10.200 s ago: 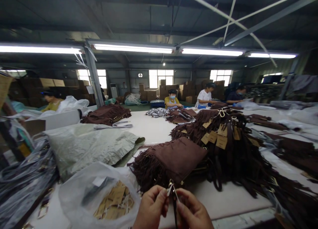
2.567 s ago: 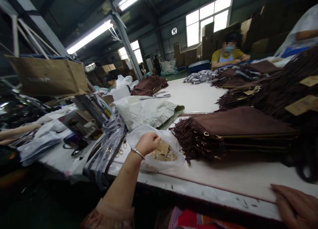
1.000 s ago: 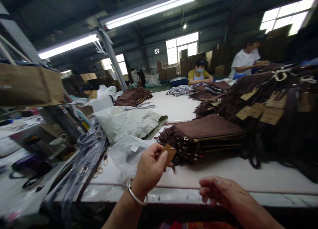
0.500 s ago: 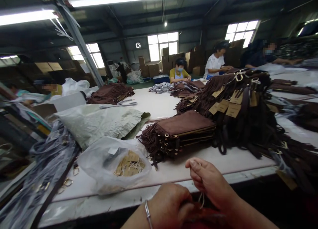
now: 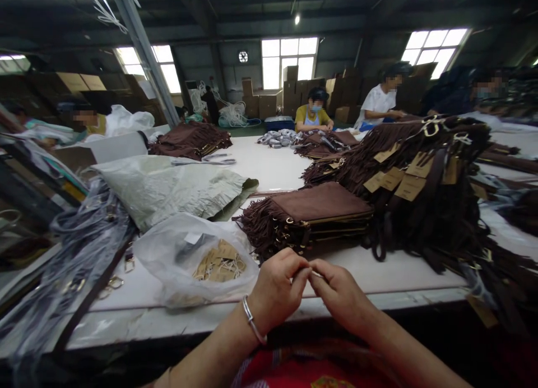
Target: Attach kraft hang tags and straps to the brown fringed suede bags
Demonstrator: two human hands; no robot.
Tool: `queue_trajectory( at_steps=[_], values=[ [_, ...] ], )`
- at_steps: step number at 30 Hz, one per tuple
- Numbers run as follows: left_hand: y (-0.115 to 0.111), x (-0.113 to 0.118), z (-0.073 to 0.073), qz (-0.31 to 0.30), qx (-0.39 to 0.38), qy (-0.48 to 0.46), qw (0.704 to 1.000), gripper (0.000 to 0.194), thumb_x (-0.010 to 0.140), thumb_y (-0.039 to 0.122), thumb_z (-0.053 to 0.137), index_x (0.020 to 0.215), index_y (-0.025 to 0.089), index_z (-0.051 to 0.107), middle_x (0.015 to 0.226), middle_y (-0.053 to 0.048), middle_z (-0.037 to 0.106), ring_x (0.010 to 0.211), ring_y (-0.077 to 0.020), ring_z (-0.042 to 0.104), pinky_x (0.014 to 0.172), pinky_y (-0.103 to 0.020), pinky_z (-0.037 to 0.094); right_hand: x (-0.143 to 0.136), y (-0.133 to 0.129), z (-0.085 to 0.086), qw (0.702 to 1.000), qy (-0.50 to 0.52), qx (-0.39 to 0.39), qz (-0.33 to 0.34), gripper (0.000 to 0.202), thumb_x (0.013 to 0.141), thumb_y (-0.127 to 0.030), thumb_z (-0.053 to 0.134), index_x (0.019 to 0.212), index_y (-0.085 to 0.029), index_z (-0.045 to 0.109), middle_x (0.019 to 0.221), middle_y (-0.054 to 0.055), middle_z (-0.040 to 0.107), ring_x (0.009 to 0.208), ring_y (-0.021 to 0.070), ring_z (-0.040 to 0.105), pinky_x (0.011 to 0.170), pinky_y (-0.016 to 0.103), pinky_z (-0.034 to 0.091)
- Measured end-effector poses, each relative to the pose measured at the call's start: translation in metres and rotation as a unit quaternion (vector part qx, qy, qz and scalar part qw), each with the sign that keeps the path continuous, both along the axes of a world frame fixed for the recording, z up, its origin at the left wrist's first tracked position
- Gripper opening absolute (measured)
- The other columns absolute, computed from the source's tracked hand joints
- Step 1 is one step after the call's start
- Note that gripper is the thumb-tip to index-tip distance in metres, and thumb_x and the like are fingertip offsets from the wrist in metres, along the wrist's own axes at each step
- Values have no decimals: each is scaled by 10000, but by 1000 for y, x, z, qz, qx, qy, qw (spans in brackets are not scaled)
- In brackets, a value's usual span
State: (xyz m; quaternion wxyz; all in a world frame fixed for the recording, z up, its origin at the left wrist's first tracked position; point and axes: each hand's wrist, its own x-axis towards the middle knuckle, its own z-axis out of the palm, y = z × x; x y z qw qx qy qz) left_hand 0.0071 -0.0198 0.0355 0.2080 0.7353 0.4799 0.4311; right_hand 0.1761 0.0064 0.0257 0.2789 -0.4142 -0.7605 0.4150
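Observation:
My left hand point(image 5: 282, 284), with a silver bangle at the wrist, is closed with thumb and fingers pinched. Its fingertips meet those of my right hand point(image 5: 342, 295), also closed, above the table's front edge. A small pale bit, seemingly the white string, shows at the right fingertips; what the left fingers hold is hidden. Just beyond my hands lies a stack of brown fringed pouches point(image 5: 321, 206) with gold zips and rings. To the left, a clear plastic bag point(image 5: 155, 259) holds kraft paper tags point(image 5: 221, 262) with white strings.
At right rises a heap of brown fringed bags point(image 5: 390, 147) with tags hanging. Grey wrapped straps point(image 5: 90, 253) with gold buckles drape over the left edge, near a pale woven sack point(image 5: 168, 189). Co-workers point(image 5: 313, 113) sit across the white table point(image 5: 269, 164).
My hands have risen and come together at the fingertips; before, they were apart, with a white string loop hanging below my right hand. The view has tilted downward.

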Motion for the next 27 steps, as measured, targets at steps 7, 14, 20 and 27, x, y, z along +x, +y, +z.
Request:
queue_trajectory(
  at_steps=[7,14,20,27],
  values=[
    [-3,-1,5,8,-59,-40,997,51,846,183,592,881,162,624,818,-33,593,738,-141,539,665,-252,436,-5,0,-4,1000,-4,1,6,223,936,-295,431,876,-202,625,810,10,662,761,174,592,677,278,436],
    [-6,-10,5,-46,-39,-10,998,147,808,151,618,950,167,657,865,-39,570,797,-155,523,745,-279,448,-8,-1,-9,1000,-7,-24,-16,487,799,-147,495,1281,-202,533,1060,42,703,976,213,646,899,361,491],
    [-6,-16,4,-87,-124,-11,988,197,790,162,625,970,183,704,884,-37,594,750,-138,542,690,-254,468,-8,-3,-9,998,0,-58,17,781,786,-152,552,1504,-209,247,1250,86,653,1124,223,631,988,400,487],
    [0,-21,-5,-72,-112,-98,986,210,795,181,649,995,181,712,1100,-85,626,948,-173,603,701,-228,520,-12,-9,0,988,69,-129,48,745,850,-249,589,1506,-224,235,1066,54,642,959,182,638,842,321,519]
  ],
)
